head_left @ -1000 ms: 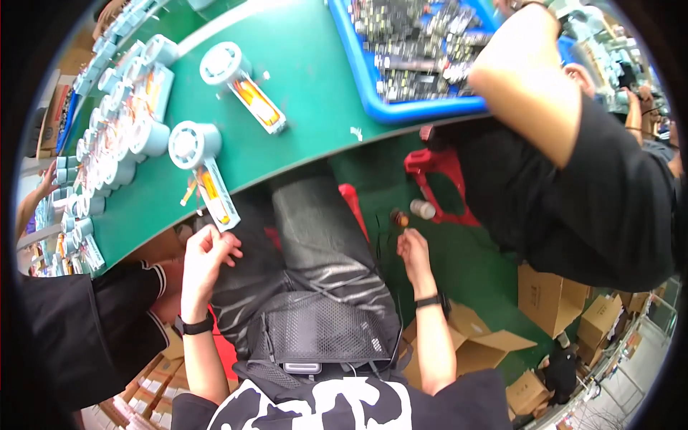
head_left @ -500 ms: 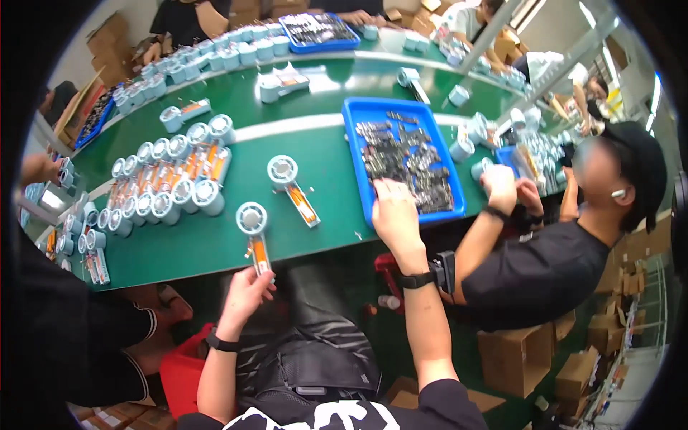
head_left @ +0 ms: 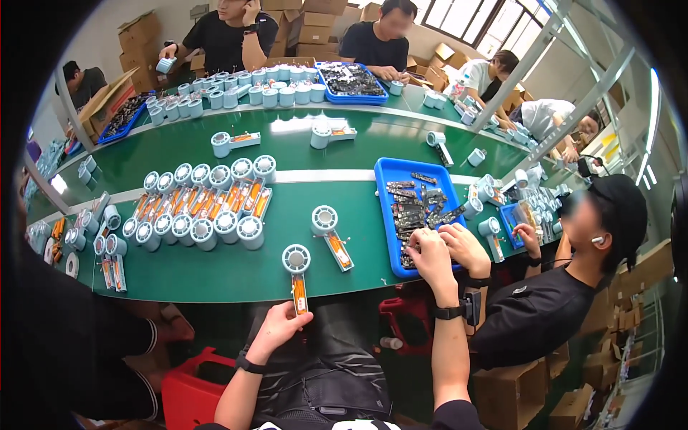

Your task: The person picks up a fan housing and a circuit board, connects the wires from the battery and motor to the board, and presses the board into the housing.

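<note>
My left hand (head_left: 276, 331) reaches up to the table's near edge and pinches the handle end of a small hand-held fan (head_left: 297, 269), which has a pale blue round head and an orange open handle and lies flat on the green table (head_left: 215, 276). My right hand (head_left: 432, 256), with a black watch on its wrist, lies palm down in the near end of a blue tray (head_left: 387, 215) full of small dark circuit parts. Its fingertips are buried among the parts. A co-worker's hand (head_left: 464, 244) digs in the same tray, right beside mine.
A second fan (head_left: 328, 228) lies just beyond the first. Rows of several fans (head_left: 204, 208) fill the table's left. A seated co-worker in black (head_left: 559, 315) is close on my right. A red stool (head_left: 188, 390) stands lower left, with cardboard boxes (head_left: 512, 390) lower right.
My right hand has risen from under the table into the blue tray. My left hand stays at the fan's handle. The view has lifted to show the whole tabletop.
</note>
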Tool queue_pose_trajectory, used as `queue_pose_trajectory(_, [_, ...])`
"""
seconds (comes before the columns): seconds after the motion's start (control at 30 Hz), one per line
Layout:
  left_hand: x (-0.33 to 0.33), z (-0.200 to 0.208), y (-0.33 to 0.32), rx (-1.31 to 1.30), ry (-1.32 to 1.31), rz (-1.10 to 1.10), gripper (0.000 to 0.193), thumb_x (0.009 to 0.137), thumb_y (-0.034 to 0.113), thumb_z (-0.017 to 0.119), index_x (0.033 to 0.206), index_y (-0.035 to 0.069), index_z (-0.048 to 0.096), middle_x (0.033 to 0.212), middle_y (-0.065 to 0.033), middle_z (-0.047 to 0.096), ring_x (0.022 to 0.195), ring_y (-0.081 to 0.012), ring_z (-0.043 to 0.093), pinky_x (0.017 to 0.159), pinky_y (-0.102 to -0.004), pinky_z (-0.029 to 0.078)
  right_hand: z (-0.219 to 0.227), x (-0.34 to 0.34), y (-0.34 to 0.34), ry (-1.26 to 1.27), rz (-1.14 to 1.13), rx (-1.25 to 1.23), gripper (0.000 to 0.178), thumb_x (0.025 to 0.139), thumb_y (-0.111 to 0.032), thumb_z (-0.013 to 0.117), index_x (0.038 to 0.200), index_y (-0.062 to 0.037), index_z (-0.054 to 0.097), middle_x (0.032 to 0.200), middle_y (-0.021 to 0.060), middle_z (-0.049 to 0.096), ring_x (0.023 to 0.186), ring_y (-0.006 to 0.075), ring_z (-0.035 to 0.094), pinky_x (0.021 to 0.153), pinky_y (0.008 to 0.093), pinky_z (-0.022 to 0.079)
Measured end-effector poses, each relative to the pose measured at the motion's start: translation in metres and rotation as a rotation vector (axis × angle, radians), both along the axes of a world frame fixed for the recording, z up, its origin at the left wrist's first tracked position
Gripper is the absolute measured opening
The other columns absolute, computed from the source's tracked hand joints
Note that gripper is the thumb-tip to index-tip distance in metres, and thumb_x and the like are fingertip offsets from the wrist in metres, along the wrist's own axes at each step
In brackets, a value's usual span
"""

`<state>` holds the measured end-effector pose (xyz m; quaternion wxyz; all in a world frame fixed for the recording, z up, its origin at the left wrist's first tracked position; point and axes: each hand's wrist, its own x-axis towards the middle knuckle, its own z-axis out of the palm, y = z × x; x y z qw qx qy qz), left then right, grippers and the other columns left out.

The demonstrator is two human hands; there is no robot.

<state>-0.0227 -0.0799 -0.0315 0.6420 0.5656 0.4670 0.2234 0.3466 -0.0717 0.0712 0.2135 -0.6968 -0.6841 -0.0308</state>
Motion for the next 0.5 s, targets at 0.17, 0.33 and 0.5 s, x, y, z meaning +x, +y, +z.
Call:
queue_pose_trajectory(0.17, [-0.004, -0.007, 0.004, 0.052, -0.083, -0.024, 0.028, 0.094, 0.024, 0.072, 0.098, -0.003, 0.068, 0.084, -0.0057, 0.070, 0.073, -0.0113, 0.066, 0.066, -0.0273, 0.053, 0.012, -0.020, -0.009, 0.102, -0.077, 0.235, 0.015, 0.082, -0.006, 0.076, 0.090, -0.0041, 0.064, 0.082, 0.0098, 0.065, 0.071, 0.0260, 0.063, 0.063, 0.0372, 0.050])
queue_pose_trajectory(0.33, [-0.013, 0.032, 0.003, 0.132, 0.417, -0.172, 0.029, 0.093, 0.025, 0.073, 0.096, -0.003, 0.068, 0.091, -0.0093, 0.073, 0.077, -0.0148, 0.069, 0.067, -0.0305, 0.054, 0.028, -0.088, -0.037, 0.736, -0.093, 0.433, 0.016, 0.083, 0.003, 0.075, 0.094, -0.0028, 0.065, 0.084, 0.0097, 0.067, 0.065, 0.0188, 0.064, 0.057, 0.0314, 0.052])
queue_pose_trajectory(0.5, [-0.031, 0.051, -0.022, 0.180, 0.460, -0.171, 0.039, 0.096, 0.033, 0.070, 0.106, -0.005, 0.066, 0.102, -0.0142, 0.074, 0.084, -0.0193, 0.072, 0.074, -0.0330, 0.056, 0.013, -0.153, -0.083, 0.834, 0.330, 0.251, 0.016, 0.081, 0.009, 0.073, 0.090, -0.0011, 0.066, 0.089, 0.0101, 0.070, 0.074, 0.0160, 0.067, 0.063, 0.0261, 0.054])
